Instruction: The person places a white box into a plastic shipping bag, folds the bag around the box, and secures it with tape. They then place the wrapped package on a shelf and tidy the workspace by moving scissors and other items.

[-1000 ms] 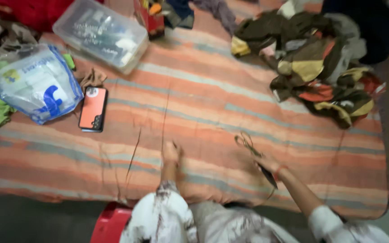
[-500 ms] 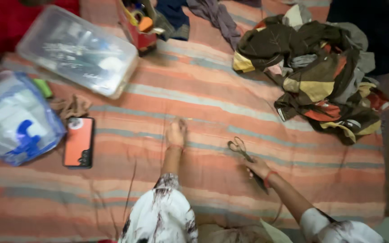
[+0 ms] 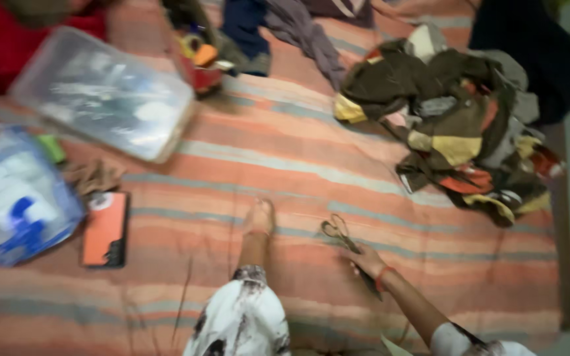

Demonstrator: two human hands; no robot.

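Observation:
My left hand (image 3: pixel 259 217) lies flat on the orange striped cloth (image 3: pixel 285 165), fingers pointing away from me, touching a thin thread that is hard to make out in the blur. My right hand (image 3: pixel 365 260) rests on the cloth a little to the right, holding a pair of scissors (image 3: pixel 339 233) by the blades, the handle loops pointing up and left. Both sleeves are white with dark marks.
An orange phone (image 3: pixel 105 229) lies left of my left hand. A clear plastic box (image 3: pixel 103 92) and a blue and clear bag (image 3: pixel 14 194) sit at the left. A heap of brown, yellow and orange fabric (image 3: pixel 456 125) fills the upper right.
The view has moved closer and shifted. My left hand has slid forward along the cloth. My right hand keeps the scissors and has moved slightly forward.

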